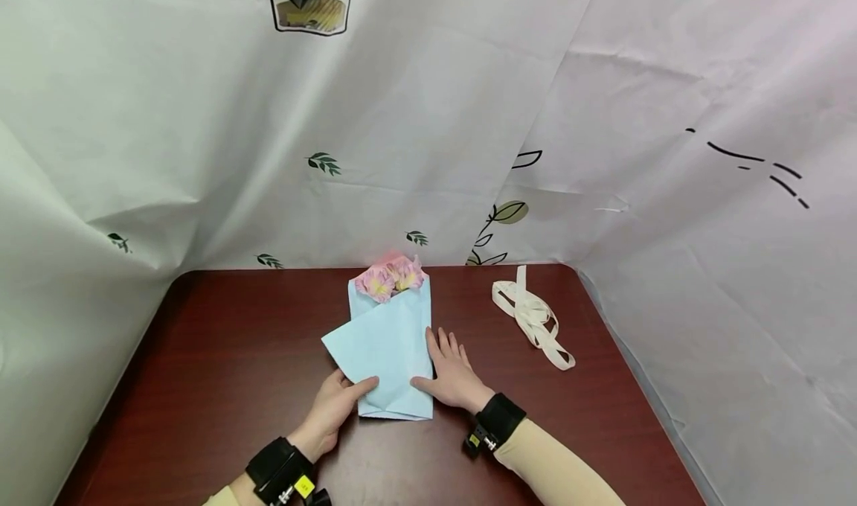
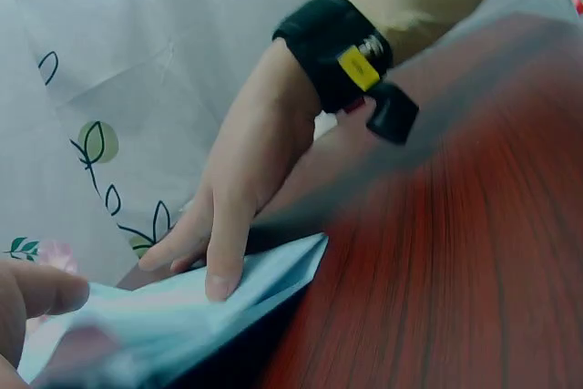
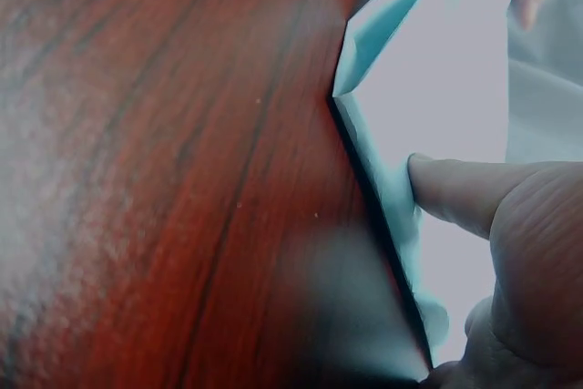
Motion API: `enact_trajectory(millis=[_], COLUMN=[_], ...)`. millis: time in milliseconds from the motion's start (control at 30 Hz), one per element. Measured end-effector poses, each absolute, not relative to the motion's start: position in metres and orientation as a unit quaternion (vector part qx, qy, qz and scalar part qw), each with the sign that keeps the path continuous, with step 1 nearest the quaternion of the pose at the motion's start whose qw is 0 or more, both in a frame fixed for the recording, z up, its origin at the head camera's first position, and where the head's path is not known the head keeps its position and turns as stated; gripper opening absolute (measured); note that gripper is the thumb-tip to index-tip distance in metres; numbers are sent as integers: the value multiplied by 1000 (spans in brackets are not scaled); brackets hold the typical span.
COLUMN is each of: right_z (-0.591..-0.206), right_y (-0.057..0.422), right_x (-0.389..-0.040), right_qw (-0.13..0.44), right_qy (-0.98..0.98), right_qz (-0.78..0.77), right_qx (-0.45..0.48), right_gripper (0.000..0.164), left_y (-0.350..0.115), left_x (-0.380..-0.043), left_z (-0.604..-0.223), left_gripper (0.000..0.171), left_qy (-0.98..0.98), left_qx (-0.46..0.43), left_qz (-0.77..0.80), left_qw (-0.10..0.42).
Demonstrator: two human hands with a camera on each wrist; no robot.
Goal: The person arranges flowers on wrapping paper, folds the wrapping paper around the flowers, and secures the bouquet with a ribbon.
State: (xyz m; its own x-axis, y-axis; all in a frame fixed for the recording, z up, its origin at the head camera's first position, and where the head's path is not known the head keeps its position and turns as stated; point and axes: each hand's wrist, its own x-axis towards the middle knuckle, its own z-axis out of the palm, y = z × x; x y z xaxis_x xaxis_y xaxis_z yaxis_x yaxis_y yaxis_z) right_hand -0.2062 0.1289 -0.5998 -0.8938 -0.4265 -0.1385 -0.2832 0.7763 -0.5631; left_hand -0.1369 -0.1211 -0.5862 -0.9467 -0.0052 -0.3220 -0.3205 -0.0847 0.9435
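Note:
A light blue sheet of wrapping paper [image 1: 395, 350] lies folded on the table around pink flowers [image 1: 390, 277], whose blooms show at its far end. Its folded flap sticks out in a corner to the left. My left hand [image 1: 329, 411] pinches the paper's lower left edge, thumb on top and fingers partly hidden beneath. On the right edge rests my right hand [image 1: 457, 378], its fingers straight along the side and its thumb [image 3: 455, 190] pressing on the paper. The stems are hidden inside the wrap.
A loose heap of white ribbon [image 1: 532, 316] lies at the table's back right. The dark red wooden table [image 1: 254, 342] has rounded far corners. White printed cloth [image 1: 402, 119] hangs behind it and along its sides.

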Motion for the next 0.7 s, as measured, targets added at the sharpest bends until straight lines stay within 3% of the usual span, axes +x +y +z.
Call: enact_trajectory(millis=[200, 500, 700], right_z=[-600, -591, -590], right_y=[128, 128, 127], right_x=[-205, -205, -202], right_qw=[126, 82, 154], right_qy=[929, 891, 793], right_qz=[-297, -430, -588], right_qx=[-183, -121, -33], right_gripper=[102, 94, 94], left_y=[-114, -120, -123], left_x=[-133, -135, -135], left_z=[-597, -609, -610], left_gripper=[41, 43, 44], left_qy=[632, 550, 516], left_qx=[-129, -103, -85], left_qz=[752, 812, 832], left_qw=[134, 168, 184])
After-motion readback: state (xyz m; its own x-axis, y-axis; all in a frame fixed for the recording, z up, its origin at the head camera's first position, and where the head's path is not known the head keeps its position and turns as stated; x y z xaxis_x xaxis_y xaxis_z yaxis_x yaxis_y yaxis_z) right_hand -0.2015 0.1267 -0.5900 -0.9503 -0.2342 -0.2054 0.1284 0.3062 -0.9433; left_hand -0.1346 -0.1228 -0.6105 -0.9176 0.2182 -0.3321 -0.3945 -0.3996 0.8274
